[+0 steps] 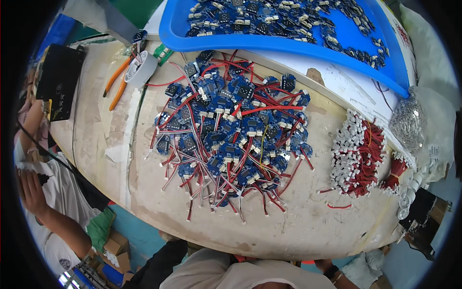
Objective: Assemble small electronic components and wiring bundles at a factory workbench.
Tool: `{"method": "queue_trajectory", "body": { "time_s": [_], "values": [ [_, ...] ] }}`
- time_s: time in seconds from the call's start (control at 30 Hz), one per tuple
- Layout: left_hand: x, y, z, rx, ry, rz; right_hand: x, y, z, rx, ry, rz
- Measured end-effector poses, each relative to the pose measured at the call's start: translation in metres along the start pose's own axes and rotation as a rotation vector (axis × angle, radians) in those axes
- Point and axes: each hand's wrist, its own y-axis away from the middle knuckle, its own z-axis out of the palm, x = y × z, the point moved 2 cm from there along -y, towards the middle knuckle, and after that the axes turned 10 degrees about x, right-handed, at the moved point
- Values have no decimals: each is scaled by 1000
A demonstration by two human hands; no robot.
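My right hand [323,264] hangs low at the table's near edge, by a dark wristband [331,272]; its fingers are hidden. My left hand does not show. On the table before me lies a heap of small blue circuit boards [231,130] with red, white and black wire leads plugged into many of them. Right of the heap sits a pile of red cables with white connectors [358,154], and beside it a smaller red cable bundle [397,169]. One loose red wire [339,206] lies nearer to me.
A blue tray [288,45] of more boards stands at the back. Orange-handled pliers [117,84] and a white round part [141,69] lie back left. A bag of small metal parts [408,120] is at right. Another person's hand [32,191] shows at far left.
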Motion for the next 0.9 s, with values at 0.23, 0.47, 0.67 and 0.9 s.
{"method": "queue_trajectory", "body": {
  "time_s": [0.23,0.47,0.67,0.9],
  "values": [
    [21,-12,-38,-94,76,129,-41,-12,-7,144,-189,-4],
    [26,-5,-136,-147,-16,171,-57,-32,-33,344,-350,-69],
    [45,36,-207,-254,-92,159,-33,-49,-6,467,-258,-182],
    [42,21,-265,-356,-158,208,-39,-89,16,616,-288,-228]
  ]
}}
